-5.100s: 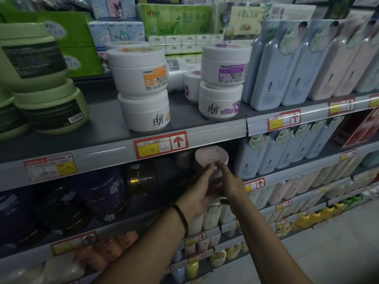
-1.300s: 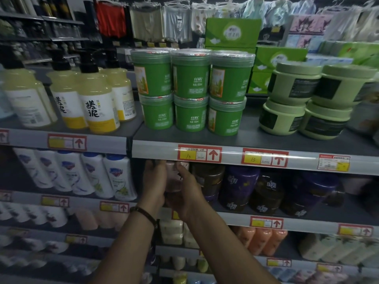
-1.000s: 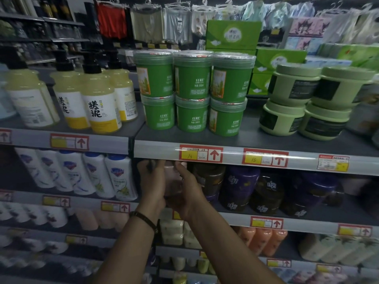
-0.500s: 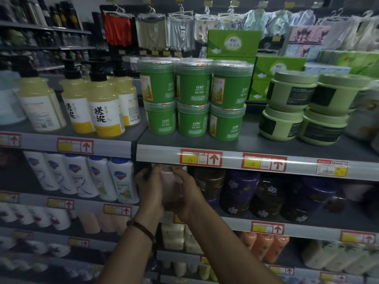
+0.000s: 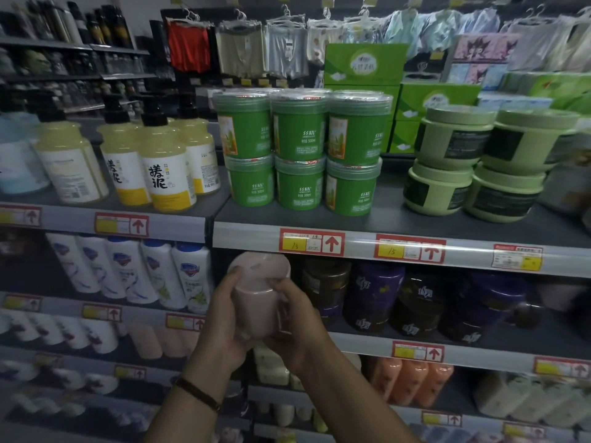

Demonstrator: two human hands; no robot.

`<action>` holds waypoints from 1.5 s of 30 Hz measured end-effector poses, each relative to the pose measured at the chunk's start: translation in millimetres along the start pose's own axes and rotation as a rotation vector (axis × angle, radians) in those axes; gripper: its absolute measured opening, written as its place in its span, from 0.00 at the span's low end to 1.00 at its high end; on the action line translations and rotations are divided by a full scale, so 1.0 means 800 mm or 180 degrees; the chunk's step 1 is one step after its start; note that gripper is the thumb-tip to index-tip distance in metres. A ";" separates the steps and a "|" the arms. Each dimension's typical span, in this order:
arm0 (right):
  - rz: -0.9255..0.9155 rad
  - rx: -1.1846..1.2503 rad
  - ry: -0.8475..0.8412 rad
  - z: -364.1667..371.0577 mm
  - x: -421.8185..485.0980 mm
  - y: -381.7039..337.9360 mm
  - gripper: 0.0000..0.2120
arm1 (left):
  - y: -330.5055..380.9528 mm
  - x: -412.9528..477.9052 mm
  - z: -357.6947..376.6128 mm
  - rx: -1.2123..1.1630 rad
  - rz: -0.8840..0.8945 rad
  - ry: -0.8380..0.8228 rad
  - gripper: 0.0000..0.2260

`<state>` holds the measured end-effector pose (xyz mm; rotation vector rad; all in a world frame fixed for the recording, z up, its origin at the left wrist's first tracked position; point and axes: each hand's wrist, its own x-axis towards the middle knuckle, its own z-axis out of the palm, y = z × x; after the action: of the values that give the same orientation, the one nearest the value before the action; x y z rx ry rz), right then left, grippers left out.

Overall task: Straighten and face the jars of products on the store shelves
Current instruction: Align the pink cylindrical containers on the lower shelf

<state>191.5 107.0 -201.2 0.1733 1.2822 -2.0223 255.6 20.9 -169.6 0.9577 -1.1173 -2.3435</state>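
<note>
1. Top shelf (image 5: 399, 225) runs just above both grips. The second shelf (image 5: 358, 342) lies behind them and to their right.
2. Green jars (image 5: 300, 148): six, stacked two high, above the grips, labels forward. Pale green jars (image 5: 479, 164): up and right, with dark labels turned unevenly.
3. Dark jars (image 5: 374, 298): a row just right of the grips. White bottles (image 5: 134, 273): to their left.
4. Pink jar (image 5: 259, 295): off the shelf, tilted, lid towards the camera, just under the price rail (image 5: 358, 249). The step appears to be turning it to find its front. The next move calls for setting it upright beside the dark jars, label out. Those neighbours and the rail crowd the gap.
5. Left grip (image 5: 224, 321): curled round the jar's left side. Right grip (image 5: 297, 330): wrapped round its lower right.
6. Wristband (image 5: 198, 394): below the left grip.
</note>
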 end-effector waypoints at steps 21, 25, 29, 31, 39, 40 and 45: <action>-0.0171 -0.0455 0.0186 -0.128 -0.118 -0.066 0.15 | -0.089 -0.084 0.089 0.0213 -0.0332 -0.0004 0.12; -0.0205 -0.0451 0.0380 -0.166 -0.124 -0.081 0.20 | -0.111 -0.094 0.121 0.0273 -0.0424 -0.0031 0.15; -0.0278 -0.0344 0.0471 -0.203 -0.134 -0.098 0.19 | -0.131 -0.109 0.155 0.0463 -0.0452 -0.0178 0.11; -0.0344 -0.0296 0.0496 -0.221 -0.140 -0.108 0.17 | -0.143 -0.115 0.171 0.0549 -0.0510 -0.0274 0.10; -0.0540 -0.0082 0.0982 -0.301 -0.159 -0.136 0.21 | -0.196 -0.132 0.235 0.0777 -0.0799 -0.0629 0.15; -0.0571 -0.0062 0.1007 -0.311 -0.163 -0.140 0.21 | -0.202 -0.134 0.242 0.0801 -0.0840 -0.0678 0.15; -0.0695 0.0122 0.1237 -0.365 -0.172 -0.154 0.21 | -0.240 -0.143 0.279 0.0847 -0.0976 -0.0879 0.18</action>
<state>139.3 448.2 -191.1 0.4826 1.5550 -2.2759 168.2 324.7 -171.6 0.9729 -1.5147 -2.6834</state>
